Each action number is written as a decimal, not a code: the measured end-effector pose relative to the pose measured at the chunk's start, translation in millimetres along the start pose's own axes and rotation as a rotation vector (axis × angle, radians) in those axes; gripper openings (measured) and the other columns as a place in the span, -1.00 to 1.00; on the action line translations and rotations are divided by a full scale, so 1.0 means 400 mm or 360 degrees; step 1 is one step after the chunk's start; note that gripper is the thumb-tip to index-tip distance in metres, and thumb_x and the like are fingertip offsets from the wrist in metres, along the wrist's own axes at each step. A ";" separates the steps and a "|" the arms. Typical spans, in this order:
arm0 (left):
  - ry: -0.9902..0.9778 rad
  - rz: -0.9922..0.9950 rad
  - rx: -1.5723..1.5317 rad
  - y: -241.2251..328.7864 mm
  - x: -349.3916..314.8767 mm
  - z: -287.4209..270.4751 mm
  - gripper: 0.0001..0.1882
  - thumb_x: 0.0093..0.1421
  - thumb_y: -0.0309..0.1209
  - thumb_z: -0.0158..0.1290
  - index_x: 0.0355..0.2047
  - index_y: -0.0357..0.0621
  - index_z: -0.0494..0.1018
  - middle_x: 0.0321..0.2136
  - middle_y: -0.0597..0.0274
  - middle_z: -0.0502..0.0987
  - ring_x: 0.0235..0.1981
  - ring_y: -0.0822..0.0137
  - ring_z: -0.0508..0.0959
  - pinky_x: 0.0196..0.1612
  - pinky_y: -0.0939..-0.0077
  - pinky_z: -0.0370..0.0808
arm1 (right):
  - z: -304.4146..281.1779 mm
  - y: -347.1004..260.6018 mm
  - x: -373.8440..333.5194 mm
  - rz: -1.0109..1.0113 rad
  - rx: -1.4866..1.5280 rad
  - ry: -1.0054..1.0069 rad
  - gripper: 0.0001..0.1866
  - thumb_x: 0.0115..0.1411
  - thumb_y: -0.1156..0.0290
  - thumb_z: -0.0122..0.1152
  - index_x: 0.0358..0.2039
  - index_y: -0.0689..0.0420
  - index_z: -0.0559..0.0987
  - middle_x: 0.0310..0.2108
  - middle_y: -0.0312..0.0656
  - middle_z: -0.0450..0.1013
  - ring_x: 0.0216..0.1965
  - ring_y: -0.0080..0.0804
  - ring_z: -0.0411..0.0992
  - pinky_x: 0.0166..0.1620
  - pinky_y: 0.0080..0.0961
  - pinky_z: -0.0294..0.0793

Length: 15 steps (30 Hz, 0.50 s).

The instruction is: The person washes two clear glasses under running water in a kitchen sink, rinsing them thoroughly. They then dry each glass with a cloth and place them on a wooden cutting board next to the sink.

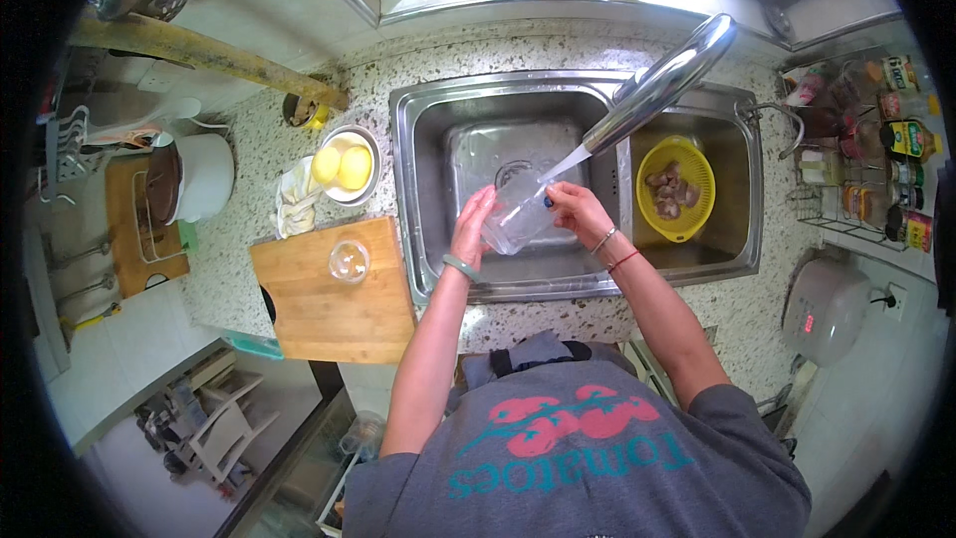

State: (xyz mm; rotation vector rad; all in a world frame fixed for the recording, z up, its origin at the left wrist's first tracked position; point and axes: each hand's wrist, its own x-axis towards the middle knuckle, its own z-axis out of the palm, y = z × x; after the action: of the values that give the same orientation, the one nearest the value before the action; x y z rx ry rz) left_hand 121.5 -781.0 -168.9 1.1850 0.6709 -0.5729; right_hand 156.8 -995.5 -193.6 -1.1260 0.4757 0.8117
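Over the large left basin of the steel sink (418, 279), both my hands hold a clear, see-through container (513, 227); whether it is stiff or soft I cannot tell. My left hand (474, 227) lies along its left side, fingers pointing up and away. On the right, my right hand (580, 207) pinches its upper edge, and a small dark blue spot shows at the fingertips. A stream of water runs from the tall chrome faucet (657, 85) down onto the container between my hands.
A yellow strainer (709, 174) with brownish-pink pieces (674, 201) sits in the right basin. Left of the sink are a wooden cutting board (309, 319) bearing a small clear bowl (349, 262), a white bowl (344, 197) of peeled yellow potatoes or fruit, and a cloth (295, 197).
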 end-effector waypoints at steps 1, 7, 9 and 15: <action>0.0027 -0.0014 -0.0028 0.021 -0.021 0.009 -0.36 0.23 -0.02 0.03 0.25 0.09 0.16 0.15 0.13 0.25 0.14 0.22 0.32 0.00 0.17 0.44 | 0.002 0.012 0.002 0.0035 0.0118 -0.0021 -0.76 0.22 0.12 0.21 -0.36 0.01 0.50 -0.48 -0.48 0.37 -0.52 -0.73 0.27 -0.42 -0.72 0.31; 0.0526 0.0715 0.0865 -0.013 0.009 0.021 -0.10 -0.21 -0.16 0.43 0.10 -0.13 0.23 -0.01 0.04 0.27 0.06 0.14 0.30 0.13 0.32 0.28 | 0.009 0.076 0.037 0.0141 0.0319 -0.0012 -0.68 0.24 0.10 0.16 -0.21 0.10 0.46 -0.42 -0.38 0.40 -0.53 -0.65 0.30 -0.46 -0.63 0.41; 0.0557 0.0790 0.1006 -0.004 -0.002 0.038 -0.13 -0.21 -0.21 0.41 0.09 -0.12 0.23 -0.02 0.04 0.28 0.06 0.13 0.29 0.12 0.30 0.28 | 0.053 0.023 0.001 0.0096 0.0028 0.0210 -0.63 0.26 0.11 0.13 -0.13 0.15 0.44 -0.36 -0.31 0.41 -0.52 -0.60 0.34 -0.49 -0.57 0.47; 0.0896 0.1209 0.1565 -0.001 -0.017 0.108 -0.13 -0.23 -0.24 0.42 0.08 -0.10 0.22 -0.01 0.05 0.28 -0.04 0.16 0.36 0.05 0.30 0.35 | -0.117 -0.179 0.000 -0.1037 0.0127 0.1099 -0.52 0.29 0.25 0.06 0.15 0.17 0.27 0.04 -0.19 0.31 -0.21 -0.54 0.39 -0.42 -0.61 0.51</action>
State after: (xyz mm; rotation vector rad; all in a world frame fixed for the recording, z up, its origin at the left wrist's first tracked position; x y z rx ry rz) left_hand 123.9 -822.1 -154.3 2.4212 0.3159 0.1524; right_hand 214.8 -1052.8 -167.9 -1.3667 0.6464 -0.1832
